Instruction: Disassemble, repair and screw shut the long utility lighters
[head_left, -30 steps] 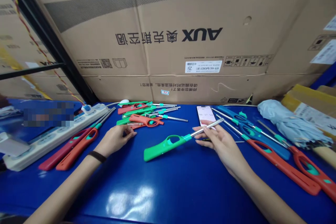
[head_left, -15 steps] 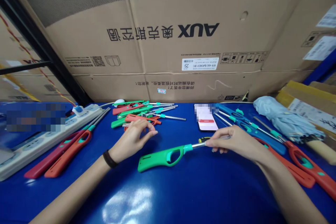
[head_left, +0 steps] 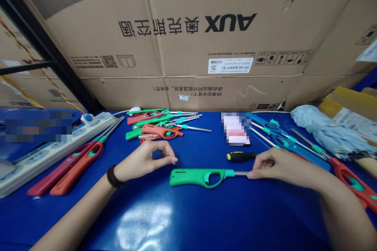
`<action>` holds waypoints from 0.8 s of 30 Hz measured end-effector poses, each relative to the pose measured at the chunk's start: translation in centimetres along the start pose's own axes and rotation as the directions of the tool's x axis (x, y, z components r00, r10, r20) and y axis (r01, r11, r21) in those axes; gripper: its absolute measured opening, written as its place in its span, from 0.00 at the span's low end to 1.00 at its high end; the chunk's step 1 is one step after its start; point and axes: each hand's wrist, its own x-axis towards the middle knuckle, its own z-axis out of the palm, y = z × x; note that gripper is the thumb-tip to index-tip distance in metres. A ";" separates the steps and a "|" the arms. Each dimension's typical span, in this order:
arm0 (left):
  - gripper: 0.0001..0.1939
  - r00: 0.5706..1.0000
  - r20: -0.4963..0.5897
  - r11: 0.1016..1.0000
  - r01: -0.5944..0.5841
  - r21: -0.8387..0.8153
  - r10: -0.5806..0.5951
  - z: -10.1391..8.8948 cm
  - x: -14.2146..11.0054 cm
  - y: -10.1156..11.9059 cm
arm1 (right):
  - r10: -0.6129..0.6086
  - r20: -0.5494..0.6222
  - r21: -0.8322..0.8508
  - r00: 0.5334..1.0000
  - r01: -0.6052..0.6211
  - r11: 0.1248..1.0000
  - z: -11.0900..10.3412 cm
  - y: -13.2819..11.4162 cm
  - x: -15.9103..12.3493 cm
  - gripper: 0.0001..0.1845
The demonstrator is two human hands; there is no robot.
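Green utility lighter (head_left: 197, 177) held by its metal tip above blue tabletop (head_left: 235, 213)

On my head-camera feed, the person's right hand (head_left: 279, 166) grips the lighter at the far end of its slim metal shaft (head_left: 241, 173), with the fingertips (head_left: 250, 175) closed around it. The lighter lies level in front of the person, near the table's middle, with its handle pointing left. I cannot tell whether the handle touches the tabletop.

The left hand (head_left: 144, 160) is empty, just left of the handle and apart from it. Its thumb and forefinger curl together to form a small ring. A dark wristband (head_left: 113, 176) circles that wrist.

Just above the shaft lies a screwdriver (head_left: 240, 156) with a black-and-yellow handle, beside a blurred smartphone (head_left: 235, 128). Farther back, a tangled pile of green and orange lighters (head_left: 156, 123) sits left of centre. Red and orange lighters (head_left: 76, 170) lie by a white power strip (head_left: 59, 145) on the left, while blue and red ones (head_left: 294, 145) fan out on the right beside a folded grey-blue umbrella (head_left: 330, 133). A large AUX cardboard carton (head_left: 188, 47) stands behind the tabletop, its printing upside down.
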 end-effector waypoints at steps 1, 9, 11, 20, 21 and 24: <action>0.08 1.000 0.002 1.000 0.003 -0.010 -0.003 0.0 0.0 -0.1 | 0.001 0.000 0.006 1.000 -0.001 1.000 0.0 0.1 -0.1 0.15; 0.05 0.998 0.041 0.999 -0.037 -0.038 0.039 0.0 0.1 -0.5 | -0.105 -0.398 -0.205 0.911 0.023 0.978 -0.4 0.4 0.5 0.20; 0.06 0.998 0.045 0.998 -0.050 -0.035 0.051 0.0 0.1 -0.5 | -0.213 -0.446 -0.243 0.869 0.111 0.964 0.3 -0.4 1.1 0.16; 0.08 0.981 0.104 0.987 -0.161 -0.020 0.162 -0.1 -0.2 0.0 | -0.423 -0.393 -0.315 0.816 0.312 0.896 3.0 -1.9 2.3 0.05; 0.09 0.978 0.115 0.985 -0.174 -0.016 0.174 -0.2 -0.2 0.1 | -0.420 -0.390 -0.307 0.820 0.314 0.898 3.0 -1.8 2.3 0.04; 0.10 0.972 0.141 0.981 -0.192 -0.002 0.190 -0.2 -0.4 0.3 | -0.405 -0.376 -0.275 0.833 0.317 0.908 3.0 -1.7 2.4 0.05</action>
